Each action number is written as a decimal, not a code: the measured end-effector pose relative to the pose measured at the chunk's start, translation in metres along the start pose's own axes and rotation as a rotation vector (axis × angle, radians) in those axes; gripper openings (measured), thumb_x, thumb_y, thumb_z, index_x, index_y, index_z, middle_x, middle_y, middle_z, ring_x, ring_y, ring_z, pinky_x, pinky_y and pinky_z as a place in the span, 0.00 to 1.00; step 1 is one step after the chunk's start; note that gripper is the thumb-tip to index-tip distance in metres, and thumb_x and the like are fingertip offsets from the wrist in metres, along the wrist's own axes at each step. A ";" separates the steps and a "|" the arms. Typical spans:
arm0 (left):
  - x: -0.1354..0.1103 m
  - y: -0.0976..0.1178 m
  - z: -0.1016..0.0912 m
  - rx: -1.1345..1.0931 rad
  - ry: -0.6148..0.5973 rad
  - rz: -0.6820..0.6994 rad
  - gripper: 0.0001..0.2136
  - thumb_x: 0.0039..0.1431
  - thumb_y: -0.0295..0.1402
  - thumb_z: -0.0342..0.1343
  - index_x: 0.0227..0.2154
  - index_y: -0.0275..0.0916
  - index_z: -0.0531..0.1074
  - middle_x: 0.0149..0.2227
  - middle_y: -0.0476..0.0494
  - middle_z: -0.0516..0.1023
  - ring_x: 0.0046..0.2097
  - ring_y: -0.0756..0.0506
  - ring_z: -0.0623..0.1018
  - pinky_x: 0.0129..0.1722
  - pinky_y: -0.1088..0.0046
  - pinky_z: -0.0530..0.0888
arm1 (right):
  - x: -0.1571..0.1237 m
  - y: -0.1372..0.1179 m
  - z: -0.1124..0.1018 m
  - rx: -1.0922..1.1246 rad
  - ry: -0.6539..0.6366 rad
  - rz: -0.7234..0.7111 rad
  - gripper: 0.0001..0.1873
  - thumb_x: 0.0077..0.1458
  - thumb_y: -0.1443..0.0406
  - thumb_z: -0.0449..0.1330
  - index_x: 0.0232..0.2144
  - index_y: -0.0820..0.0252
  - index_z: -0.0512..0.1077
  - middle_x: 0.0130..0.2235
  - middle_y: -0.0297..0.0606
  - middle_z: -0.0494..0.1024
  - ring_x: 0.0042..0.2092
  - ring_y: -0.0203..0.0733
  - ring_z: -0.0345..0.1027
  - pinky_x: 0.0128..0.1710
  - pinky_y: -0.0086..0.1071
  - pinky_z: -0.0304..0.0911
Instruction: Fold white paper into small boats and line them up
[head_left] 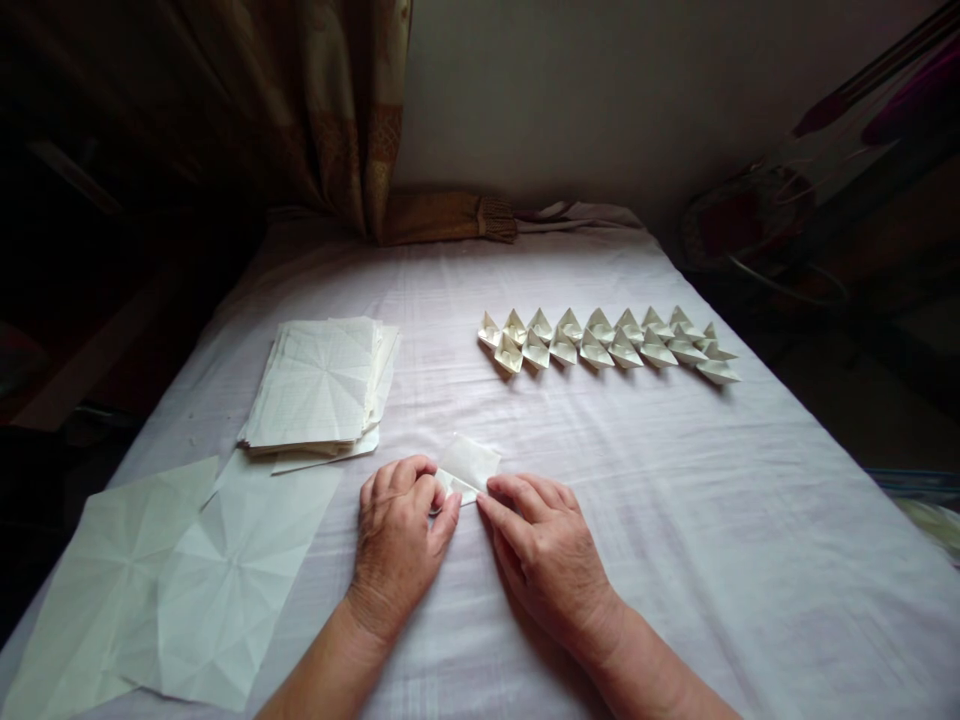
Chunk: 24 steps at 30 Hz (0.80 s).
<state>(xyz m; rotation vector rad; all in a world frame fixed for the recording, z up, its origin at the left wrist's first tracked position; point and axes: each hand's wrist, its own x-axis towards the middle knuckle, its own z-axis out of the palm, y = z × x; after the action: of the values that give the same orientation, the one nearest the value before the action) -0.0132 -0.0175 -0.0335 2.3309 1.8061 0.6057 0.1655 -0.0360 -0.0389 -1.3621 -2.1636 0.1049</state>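
Observation:
A small piece of folded white paper (472, 463) lies between my two hands, low on the cloth. My left hand (401, 530) grips its left end, with thumb and curled fingers closed on it. At the right corner, the fingertips of my right hand (544, 550) pinch the paper's edge. Part of the paper is hidden behind my left fingers. Beyond the right hand stand two rows of folded paper boats (598, 340). To the left of my left hand is a stack of creased paper sheets (311, 385).
Loose creased sheets (229, 580) overlap at the front left, some reaching under the stack. A pale, wrinkled cloth (712, 520) covers the surface. At the back hang gold-brown curtains (337, 110), their fringed end resting on the cloth. A dark bag (750, 215) is beyond the right edge.

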 end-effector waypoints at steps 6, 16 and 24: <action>0.000 0.000 0.000 0.003 -0.003 0.002 0.09 0.60 0.33 0.56 0.25 0.41 0.69 0.43 0.42 0.76 0.46 0.40 0.72 0.47 0.59 0.66 | 0.002 -0.001 -0.002 -0.001 -0.029 0.003 0.12 0.63 0.68 0.54 0.43 0.56 0.76 0.44 0.39 0.77 0.45 0.43 0.65 0.45 0.36 0.56; -0.001 -0.002 0.001 0.001 -0.007 0.005 0.09 0.61 0.34 0.56 0.25 0.41 0.69 0.43 0.42 0.76 0.47 0.39 0.72 0.47 0.59 0.65 | -0.002 -0.001 0.003 -0.071 -0.076 -0.034 0.15 0.62 0.65 0.58 0.50 0.50 0.73 0.45 0.40 0.75 0.45 0.44 0.63 0.45 0.38 0.53; 0.001 -0.001 0.001 0.019 -0.008 0.039 0.09 0.63 0.33 0.53 0.26 0.40 0.70 0.42 0.41 0.76 0.46 0.40 0.72 0.47 0.58 0.66 | -0.002 -0.001 0.001 -0.076 -0.077 -0.033 0.14 0.62 0.66 0.58 0.49 0.52 0.74 0.46 0.40 0.75 0.46 0.44 0.64 0.45 0.37 0.53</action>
<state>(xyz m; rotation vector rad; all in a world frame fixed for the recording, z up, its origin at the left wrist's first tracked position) -0.0132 -0.0166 -0.0345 2.3827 1.7744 0.5855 0.1649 -0.0376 -0.0402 -1.3843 -2.2739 0.0633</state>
